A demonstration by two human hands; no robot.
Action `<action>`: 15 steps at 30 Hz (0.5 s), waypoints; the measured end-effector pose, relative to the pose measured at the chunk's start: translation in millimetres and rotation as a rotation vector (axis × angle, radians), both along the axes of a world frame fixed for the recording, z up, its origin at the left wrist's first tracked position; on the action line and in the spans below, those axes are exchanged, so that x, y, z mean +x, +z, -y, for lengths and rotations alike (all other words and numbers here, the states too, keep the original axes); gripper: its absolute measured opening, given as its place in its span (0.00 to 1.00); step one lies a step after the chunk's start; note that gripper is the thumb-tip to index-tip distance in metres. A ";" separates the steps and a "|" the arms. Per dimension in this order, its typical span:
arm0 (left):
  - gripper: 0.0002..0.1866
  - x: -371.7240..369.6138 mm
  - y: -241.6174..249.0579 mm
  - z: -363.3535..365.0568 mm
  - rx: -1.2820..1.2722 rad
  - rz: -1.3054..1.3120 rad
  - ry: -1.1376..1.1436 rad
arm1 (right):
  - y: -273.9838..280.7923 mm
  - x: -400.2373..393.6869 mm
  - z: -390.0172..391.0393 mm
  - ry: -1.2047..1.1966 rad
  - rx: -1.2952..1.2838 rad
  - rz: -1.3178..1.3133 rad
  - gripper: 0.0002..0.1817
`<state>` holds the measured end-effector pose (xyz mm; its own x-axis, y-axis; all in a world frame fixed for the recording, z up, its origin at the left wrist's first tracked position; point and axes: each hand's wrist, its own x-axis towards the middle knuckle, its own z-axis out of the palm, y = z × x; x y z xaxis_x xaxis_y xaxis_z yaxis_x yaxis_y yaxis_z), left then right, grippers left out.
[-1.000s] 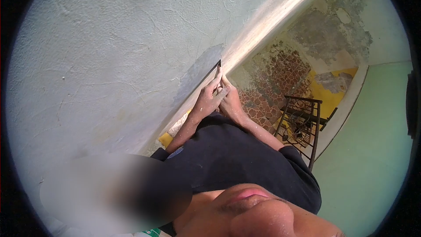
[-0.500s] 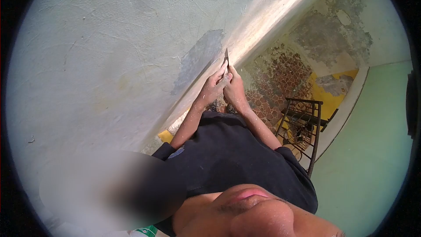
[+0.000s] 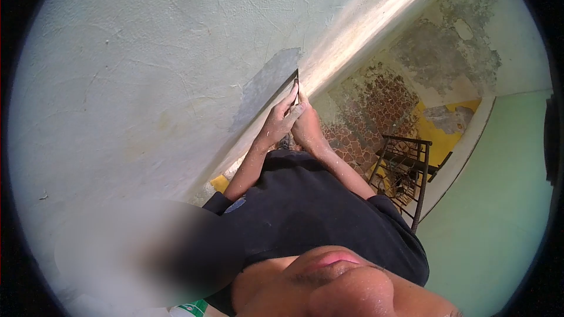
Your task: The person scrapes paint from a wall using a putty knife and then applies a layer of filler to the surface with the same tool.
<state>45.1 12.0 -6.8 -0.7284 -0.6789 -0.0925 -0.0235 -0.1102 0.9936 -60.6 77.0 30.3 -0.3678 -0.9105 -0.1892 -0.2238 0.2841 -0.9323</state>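
Both my hands meet around a scraper (image 3: 296, 81) with a thin, dark blade, seen nearly edge-on. My left hand (image 3: 277, 122) lies on its left side, fingers stretched along the blade and thumb across toward the other hand. Closed around the handle is my right hand (image 3: 308, 127); the handle itself is mostly hidden. The blade tip is at the wall corner, by a bare grey patch (image 3: 267, 76) where the pale paint (image 3: 147, 64) is gone. Whitish dust and flecks cover my hands and forearms.
A sunlit wall edge (image 3: 364, 26) runs diagonally up right. Below lies a patterned brown floor (image 3: 382, 105) with pale debris. A dark metal rack (image 3: 405, 170) stands at right, near a green wall (image 3: 493, 199). A green-and-white container (image 3: 191, 308) shows at the bottom.
The scraper and both hands have shifted slightly left toward the wall. The blade has turned, now showing as a thin dark line against the corner.
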 end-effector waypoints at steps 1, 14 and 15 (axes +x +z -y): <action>0.40 -0.6 -1.4 2.2 -0.001 0.001 0.002 | 0.2 0.1 1.8 0.014 0.035 0.008 0.37; 0.33 -50.1 -27.6 -1.9 -0.160 0.009 0.104 | -66.6 -62.4 24.3 -0.217 -0.075 -0.265 0.35; 0.32 -47.5 -34.2 0.6 -0.145 0.113 0.202 | -49.6 -50.3 15.0 -0.188 -0.078 -0.168 0.32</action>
